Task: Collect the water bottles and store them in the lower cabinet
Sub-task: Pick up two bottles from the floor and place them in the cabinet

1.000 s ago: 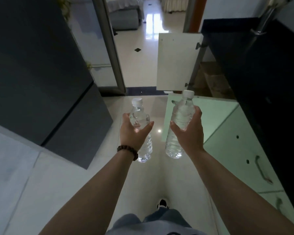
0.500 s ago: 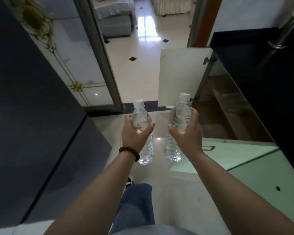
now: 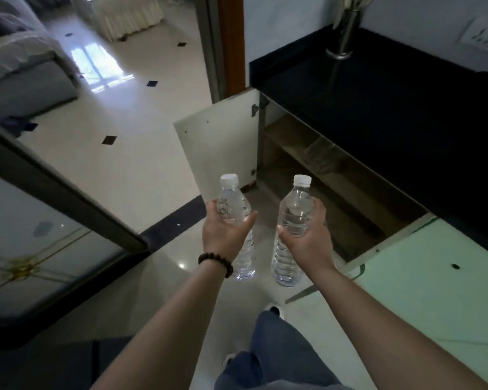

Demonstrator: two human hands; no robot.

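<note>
Water bottles [image 3: 235, 204] [image 3: 295, 212], one gripped in each of the hands [image 3: 227, 235] [image 3: 307, 240], face the lower cabinet [image 3: 316, 175] beside its open door [image 3: 217, 142].

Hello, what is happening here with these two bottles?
A person is carrying two clear water bottles, both upright with white caps on. The left hand grips the left bottle and the right hand grips the right bottle. Just ahead, the lower cabinet under the black counter stands open, its door swung out. Neither bottle is inside it yet.
</note>
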